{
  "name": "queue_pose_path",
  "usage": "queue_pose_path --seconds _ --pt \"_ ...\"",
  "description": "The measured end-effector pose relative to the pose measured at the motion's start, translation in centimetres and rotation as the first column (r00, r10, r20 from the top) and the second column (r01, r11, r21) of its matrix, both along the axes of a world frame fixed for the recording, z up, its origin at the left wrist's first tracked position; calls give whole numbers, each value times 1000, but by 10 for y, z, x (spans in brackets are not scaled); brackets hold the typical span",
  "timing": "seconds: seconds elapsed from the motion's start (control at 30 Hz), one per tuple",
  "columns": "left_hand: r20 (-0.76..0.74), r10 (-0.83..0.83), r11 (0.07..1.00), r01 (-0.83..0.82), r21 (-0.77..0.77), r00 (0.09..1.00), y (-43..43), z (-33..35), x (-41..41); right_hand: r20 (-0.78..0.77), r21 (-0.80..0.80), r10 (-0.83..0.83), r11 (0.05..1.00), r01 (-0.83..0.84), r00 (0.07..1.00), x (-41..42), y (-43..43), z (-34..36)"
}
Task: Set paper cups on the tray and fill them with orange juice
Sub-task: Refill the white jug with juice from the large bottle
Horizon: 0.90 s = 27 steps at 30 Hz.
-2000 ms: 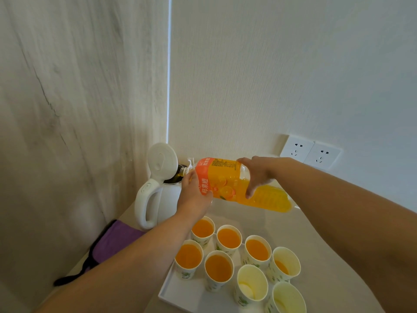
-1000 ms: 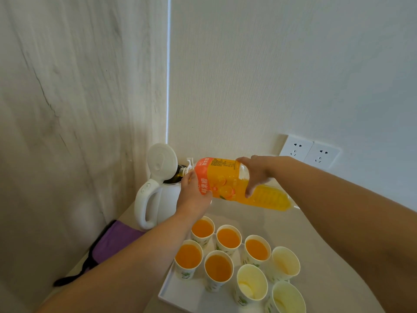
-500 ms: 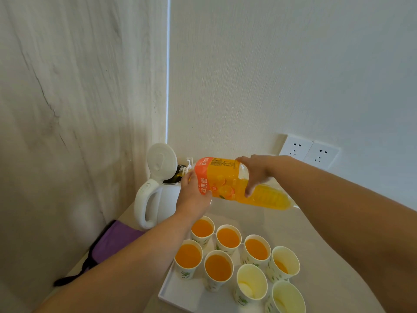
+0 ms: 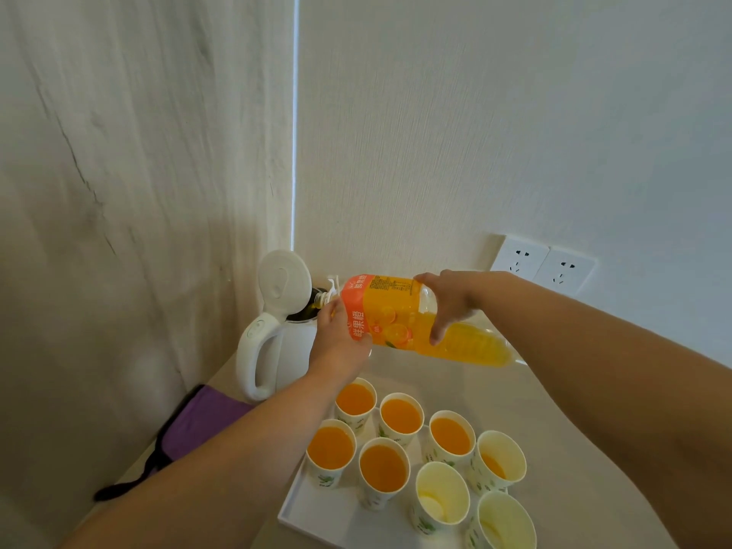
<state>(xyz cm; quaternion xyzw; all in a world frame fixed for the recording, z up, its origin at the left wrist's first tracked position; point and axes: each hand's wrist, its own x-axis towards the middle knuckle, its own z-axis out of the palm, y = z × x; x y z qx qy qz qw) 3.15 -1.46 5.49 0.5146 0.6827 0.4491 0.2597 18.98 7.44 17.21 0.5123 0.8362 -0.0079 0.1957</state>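
Table [image 4: 562, 410] carries tray [image 4: 317, 517]. Kettle [image 4: 277, 350] lid up. Bottle [image 4: 396, 307] held level, neck at kettle mouth. Cups [image 4: 383, 469] on tray: five full, three low. Left grip [image 4: 336, 334] clasps label end, right grip [image 4: 447, 299] wraps body. Likely mid-fill. Next: bring neck over low cups, tilt gently.

Orange-labelled bottle [image 4: 400, 318], white kettle [image 4: 277, 350]

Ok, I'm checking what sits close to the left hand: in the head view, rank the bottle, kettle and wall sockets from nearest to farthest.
1. Bottle, gripped by the left hand itself.
2. Kettle, just to the hand's left.
3. Wall sockets, far off to the right on the wall.
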Motion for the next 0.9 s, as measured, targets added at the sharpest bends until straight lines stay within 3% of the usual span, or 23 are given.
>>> queue_pose_path --seconds 0.37,0.6,0.77,0.9 --pt "-27 -12 1000 11 -22 1000 -9 8 2 -135 -23 -29 999 26 990 15 4 -25" --pt "-60 -26 999 24 -24 998 -9 15 3 -313 -84 -66 996 41 948 26 13 -50" --pt "-136 -46 993 60 102 990 0 32 6 -549 -136 -109 990 40 829 39 21 -62" --pt "-248 -10 969 71 237 969 1 50 11 -741 -195 -190 979 65 644 49 31 -67"
